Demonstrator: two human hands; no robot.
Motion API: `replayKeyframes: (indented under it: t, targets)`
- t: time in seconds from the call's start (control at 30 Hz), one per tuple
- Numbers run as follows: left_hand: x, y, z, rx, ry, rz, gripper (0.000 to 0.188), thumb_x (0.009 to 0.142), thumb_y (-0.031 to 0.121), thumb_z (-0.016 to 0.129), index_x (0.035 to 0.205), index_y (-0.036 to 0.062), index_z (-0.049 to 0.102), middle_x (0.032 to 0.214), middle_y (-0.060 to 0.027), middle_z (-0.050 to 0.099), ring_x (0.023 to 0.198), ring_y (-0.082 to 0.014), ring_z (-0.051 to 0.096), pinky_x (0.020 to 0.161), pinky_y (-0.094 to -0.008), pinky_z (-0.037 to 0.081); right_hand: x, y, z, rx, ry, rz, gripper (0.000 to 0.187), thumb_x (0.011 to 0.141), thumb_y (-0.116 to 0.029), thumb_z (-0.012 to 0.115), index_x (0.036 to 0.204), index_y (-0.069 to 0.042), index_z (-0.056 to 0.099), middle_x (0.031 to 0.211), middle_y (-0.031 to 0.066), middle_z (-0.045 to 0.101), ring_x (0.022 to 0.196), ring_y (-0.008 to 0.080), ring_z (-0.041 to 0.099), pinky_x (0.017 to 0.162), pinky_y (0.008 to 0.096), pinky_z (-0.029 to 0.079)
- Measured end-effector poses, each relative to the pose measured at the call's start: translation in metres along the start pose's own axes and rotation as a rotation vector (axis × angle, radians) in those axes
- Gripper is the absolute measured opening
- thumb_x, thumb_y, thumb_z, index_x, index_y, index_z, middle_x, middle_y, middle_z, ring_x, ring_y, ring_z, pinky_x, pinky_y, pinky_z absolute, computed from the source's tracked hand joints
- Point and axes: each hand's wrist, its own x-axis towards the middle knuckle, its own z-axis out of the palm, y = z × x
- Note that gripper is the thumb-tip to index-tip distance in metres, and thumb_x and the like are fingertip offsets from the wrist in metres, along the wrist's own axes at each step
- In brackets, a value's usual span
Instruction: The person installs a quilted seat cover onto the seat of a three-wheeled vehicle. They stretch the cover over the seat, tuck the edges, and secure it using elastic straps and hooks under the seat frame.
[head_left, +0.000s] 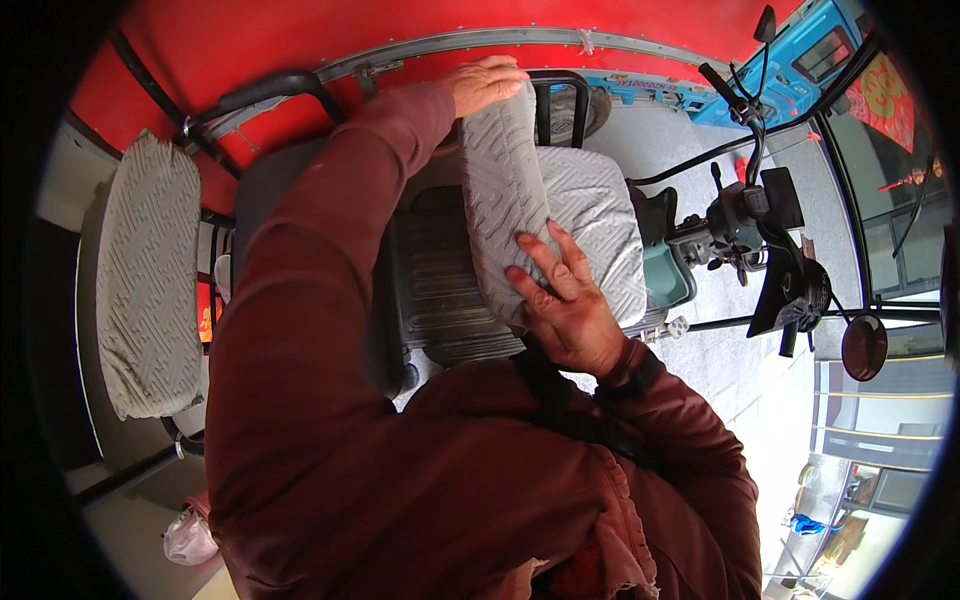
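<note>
A padded backrest in a grey, zigzag-patterned fabric cover stands across the middle, on the driver's seat of a three-wheeled vehicle. My left hand wraps over its far end, with the fingers close together and the thumb hidden. On the near part of the same cover rests my right hand, its fingers spread and slightly bent against the fabric. Just right of the backrest lies the seat cushion in matching, wrinkled grey fabric.
Handlebars with a round mirror are at the right. Another grey-covered cushion is at the left, near a black armrest bar. A red panel runs along the far side; a blue vehicle stands beyond at the far right.
</note>
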Motion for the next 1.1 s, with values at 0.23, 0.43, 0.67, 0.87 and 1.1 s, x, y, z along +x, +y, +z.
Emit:
replayKeyframes:
  t: [0.23,0.43,0.67,0.87,1.1]
  targets:
    - [0.001,0.030,-0.009,0.030,0.041,-0.437,0.081,0.098,0.066,0.038,0.152,0.0055,0.038,0.157,-0.0196,0.036,0.146,-0.0347,0.032,0.118,-0.0403,0.027,-0.029,-0.018,-0.026,-0.003,-0.060,-0.048,0.043,0.068,0.001,0.068,0.111,0.000,0.068,0.141,0.0155,0.053,0.130,0.0435,0.048,0.104,0.0482,0.048]
    - [-0.075,0.129,-0.011,-0.319,-0.026,0.243,0.062,0.105,0.049,0.040,0.149,0.0054,0.044,0.153,-0.0133,0.045,0.148,-0.0278,0.031,0.123,-0.0445,0.012,0.040,0.003,-0.027,-0.025,0.066,0.021,0.034,0.077,-0.007,0.071,0.109,0.003,0.065,0.126,0.0202,0.057,0.110,0.0398,0.056,0.093,0.0437,0.050]
    - [-0.078,0.090,0.004,-0.009,-0.001,0.250,0.066,0.102,0.057,0.040,0.147,0.0092,0.045,0.154,-0.0100,0.043,0.151,-0.0278,0.023,0.123,-0.0504,0.007,0.070,0.037,0.019,-0.133,-0.046,0.066,0.065,0.091,-0.022,0.062,0.145,0.008,0.040,0.150,0.0324,0.037,0.146,0.0520,0.019,0.120,0.0489,0.022]
    - [-0.029,0.029,0.005,0.161,0.053,0.253,0.049,0.100,0.048,0.050,0.134,0.0151,0.061,0.152,-0.0091,0.044,0.147,-0.0269,0.030,0.121,-0.0444,0.018,0.044,0.020,0.007,-0.080,-0.068,0.024,0.046,0.088,-0.013,0.061,0.132,0.001,0.058,0.153,0.0292,0.034,0.145,0.0537,0.021,0.118,0.0536,0.026]
    - [0.009,-0.015,0.006,-0.214,0.082,-0.097,0.052,0.101,0.049,0.049,0.135,0.0117,0.061,0.142,-0.0110,0.055,0.135,-0.0280,0.047,0.113,-0.0383,0.035,-0.005,0.003,0.005,0.042,-0.001,0.067,0.052,0.083,-0.004,0.067,0.134,-0.008,0.059,0.157,0.0245,0.031,0.143,0.0513,0.030,0.114,0.0495,0.035]
